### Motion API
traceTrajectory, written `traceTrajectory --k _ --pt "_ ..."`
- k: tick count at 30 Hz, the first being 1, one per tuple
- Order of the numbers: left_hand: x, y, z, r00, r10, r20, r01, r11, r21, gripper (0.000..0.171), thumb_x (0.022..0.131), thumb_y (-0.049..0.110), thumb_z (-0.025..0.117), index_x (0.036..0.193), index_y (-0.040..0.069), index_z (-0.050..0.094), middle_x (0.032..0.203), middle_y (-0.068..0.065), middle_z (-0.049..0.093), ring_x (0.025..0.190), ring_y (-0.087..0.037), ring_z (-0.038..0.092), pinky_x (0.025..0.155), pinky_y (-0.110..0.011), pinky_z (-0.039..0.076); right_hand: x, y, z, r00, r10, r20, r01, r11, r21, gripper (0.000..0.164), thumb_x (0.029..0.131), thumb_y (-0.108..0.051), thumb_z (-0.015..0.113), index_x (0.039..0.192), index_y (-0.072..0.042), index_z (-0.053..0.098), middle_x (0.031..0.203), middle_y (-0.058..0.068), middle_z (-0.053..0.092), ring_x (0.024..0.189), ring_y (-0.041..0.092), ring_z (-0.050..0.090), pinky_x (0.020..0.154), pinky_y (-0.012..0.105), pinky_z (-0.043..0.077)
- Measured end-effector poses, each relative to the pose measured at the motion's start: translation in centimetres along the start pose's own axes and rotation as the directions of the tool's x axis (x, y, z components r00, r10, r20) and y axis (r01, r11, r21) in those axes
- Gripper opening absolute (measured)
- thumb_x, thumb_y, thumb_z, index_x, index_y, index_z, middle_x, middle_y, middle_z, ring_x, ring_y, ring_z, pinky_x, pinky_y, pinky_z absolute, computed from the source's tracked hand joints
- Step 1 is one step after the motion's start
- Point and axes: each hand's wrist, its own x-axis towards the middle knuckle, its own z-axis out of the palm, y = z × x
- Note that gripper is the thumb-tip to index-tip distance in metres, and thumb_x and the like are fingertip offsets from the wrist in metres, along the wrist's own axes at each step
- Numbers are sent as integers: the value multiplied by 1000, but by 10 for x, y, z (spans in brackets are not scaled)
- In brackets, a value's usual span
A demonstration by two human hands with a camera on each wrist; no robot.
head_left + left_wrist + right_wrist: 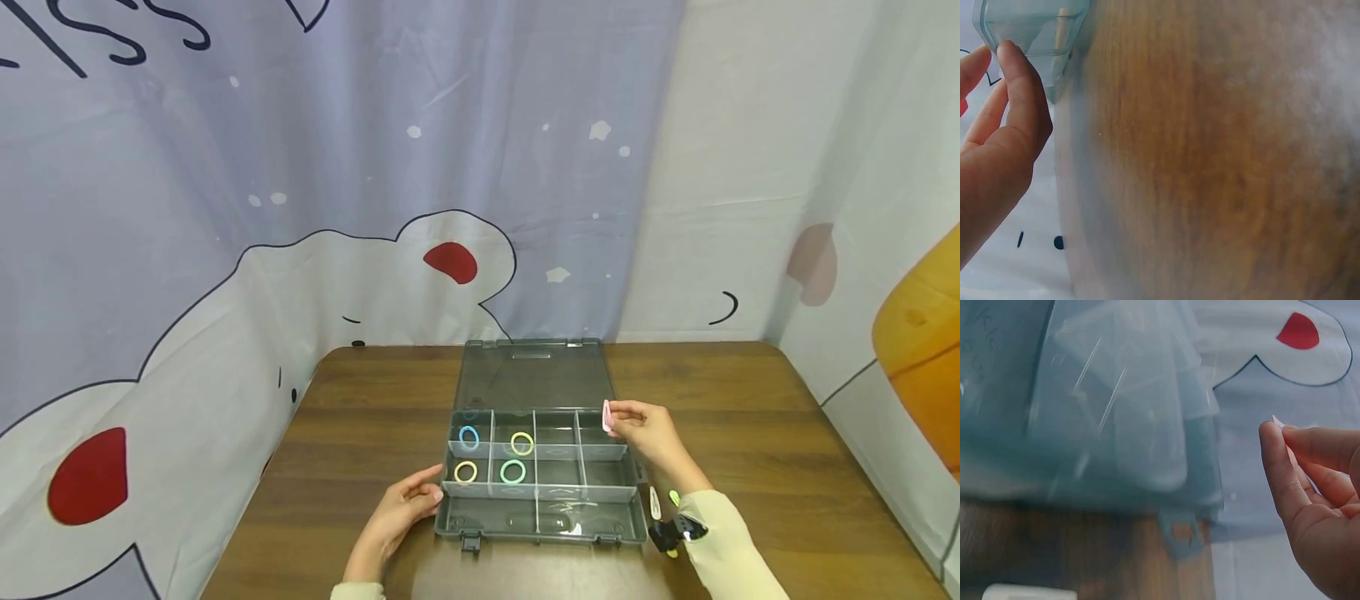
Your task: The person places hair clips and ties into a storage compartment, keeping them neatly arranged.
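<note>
A transparent grey compartment box [540, 492] lies on the table with its lid [534, 375] folded back. In its left compartments are a blue ring [468, 437], a yellow-green ring [522, 443], a yellow ring [465, 472] and a green ring [513, 472]; they look like hair ties. My left hand [403, 507] touches the box's left side with its fingertips, also seen in the left wrist view. Above the back right compartment, my right hand [647, 429] pinches a pink hair clip [606, 416] between thumb and finger. The right wrist view shows only the clip's thin edge.
Beside the box's right side lie a white hair clip [655, 503] and a yellow-green clip [674, 497], partly hidden by the right wrist and its camera [677, 532]. A printed curtain [375, 167] hangs behind the wooden table [360, 400].
</note>
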Motion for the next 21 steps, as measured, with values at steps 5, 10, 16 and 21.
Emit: traceTrajectory --k 5,10,16,21 --pt "2 0 -1 1000 9 0 -9 1000 1 57 90 0 62 142 -8 39 94 -4 59 88 -12 58 80 -26 53 14 -2 16 999 -19 49 19 1000 -1 31 86 11 63 113 24 55 93 32 65 72 11 67 71 36 58" --pt "2 0 -2 1000 3 1 -3 1000 4 55 91 -2 61 142 -8 39 95 -4 59 87 -11 58 80 -25 53 27 2 32 993 -9 120 5 999 37 31 86 11 62 113 25 54 98 35 63 74 12 67 71 33 58" --pt "1 0 -2 1000 3 4 -3 1000 5 57 91 0 62 142 -7 39 95 -4 59 89 -12 58 81 -26 53 36 7 48 984 32 173 -37 999 30 31 86 10 63 113 24 55 97 33 65 75 17 68 71 32 58" --pt "0 0 -1 1000 1 5 -1 1000 2 58 90 2 63 142 -7 39 95 -3 59 90 -12 58 82 -28 53 39 7 58 977 41 211 -42 999 4 30 86 11 61 113 25 55 95 32 65 79 21 68 71 32 58"
